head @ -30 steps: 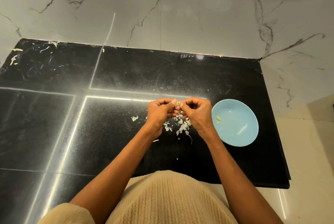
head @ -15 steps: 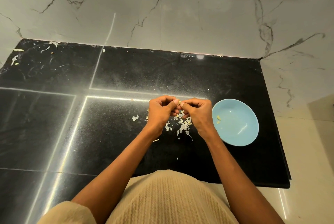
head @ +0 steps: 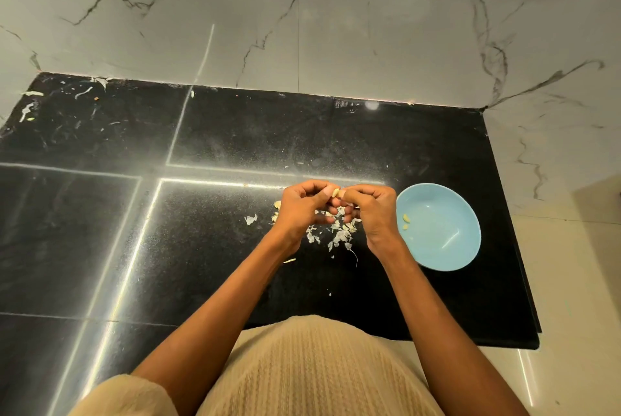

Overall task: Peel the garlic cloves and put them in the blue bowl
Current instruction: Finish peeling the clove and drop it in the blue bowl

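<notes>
A: Where is the clove being worked on?

B: The small pale garlic clove (head: 335, 193) sits pinched between the two hands, above the black speckled stone counter (head: 235, 133) and just left of the shallow round light-blue bowl (head: 465, 241). Only a sliver of it shows between the fingertips.

A: How are the fingers set?

B: The left hand (head: 302, 210) has its fingers curled in, thumb and forefinger nipping the clove's left end. The right hand (head: 373, 210) is curled the same way, pinching the other end. Both grips are narrow and close together, knuckles nearly touching.

A: So which step is this?

B: Peeling, I'd judge. Whether any skin remains on the clove is too small to tell.

A: What lies around it?

B: A scatter of white papery garlic skins (head: 339, 232) on the counter under the hands, and two or so peeled yellowish cloves (head: 406, 221) inside the bowl near its left wall.

A: And next?

B: Probably strip off whatever skin is left, then carry the clove a short way right and drop it in the bowl. That calls for one hand to let go cleanly.
</notes>
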`<control>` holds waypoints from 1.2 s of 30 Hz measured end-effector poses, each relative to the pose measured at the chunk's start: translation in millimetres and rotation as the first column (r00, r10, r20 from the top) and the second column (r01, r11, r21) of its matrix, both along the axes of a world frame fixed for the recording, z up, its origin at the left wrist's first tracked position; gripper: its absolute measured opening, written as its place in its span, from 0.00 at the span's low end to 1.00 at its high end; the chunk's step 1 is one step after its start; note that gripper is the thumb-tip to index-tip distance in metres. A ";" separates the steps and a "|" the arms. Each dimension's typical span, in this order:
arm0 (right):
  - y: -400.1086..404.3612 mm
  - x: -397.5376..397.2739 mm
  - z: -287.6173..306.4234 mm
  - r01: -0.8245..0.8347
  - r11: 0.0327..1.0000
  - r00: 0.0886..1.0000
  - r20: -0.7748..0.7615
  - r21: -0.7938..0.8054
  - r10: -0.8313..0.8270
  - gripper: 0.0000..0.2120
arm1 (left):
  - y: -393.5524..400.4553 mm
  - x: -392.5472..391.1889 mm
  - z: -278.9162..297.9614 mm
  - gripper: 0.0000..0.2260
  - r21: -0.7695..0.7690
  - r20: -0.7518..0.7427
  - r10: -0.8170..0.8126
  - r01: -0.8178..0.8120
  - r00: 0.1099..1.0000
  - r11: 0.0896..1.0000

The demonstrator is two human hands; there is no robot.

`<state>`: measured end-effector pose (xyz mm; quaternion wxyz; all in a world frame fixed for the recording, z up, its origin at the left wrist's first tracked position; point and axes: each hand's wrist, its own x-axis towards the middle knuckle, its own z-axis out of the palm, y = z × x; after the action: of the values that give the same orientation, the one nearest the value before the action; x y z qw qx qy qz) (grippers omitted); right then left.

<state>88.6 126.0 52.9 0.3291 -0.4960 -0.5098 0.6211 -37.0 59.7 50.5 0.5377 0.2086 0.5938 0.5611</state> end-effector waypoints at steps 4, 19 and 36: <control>-0.4 0.4 0.1 -0.007 0.997 0.998 0.057 0.075 0.002 0.09 | -0.2 0.6 0.3 0.03 0.001 -0.050 0.005 -0.005 0.999 1.000; 2.5 5.6 -10.0 -0.105 0.990 0.965 0.250 0.091 0.080 0.03 | 1.9 -0.2 -2.6 0.05 0.083 -0.092 0.130 -0.122 0.987 0.989; 2.8 7.3 -10.4 -0.332 0.874 0.833 0.545 0.355 0.095 0.07 | 0.2 -2.4 -3.8 0.05 -0.095 0.001 0.193 -0.192 0.981 0.977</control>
<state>95.9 128.8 42.5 0.2108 -0.4945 -0.7573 0.3707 -39.4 59.8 46.8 0.4933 0.1215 0.6342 0.5828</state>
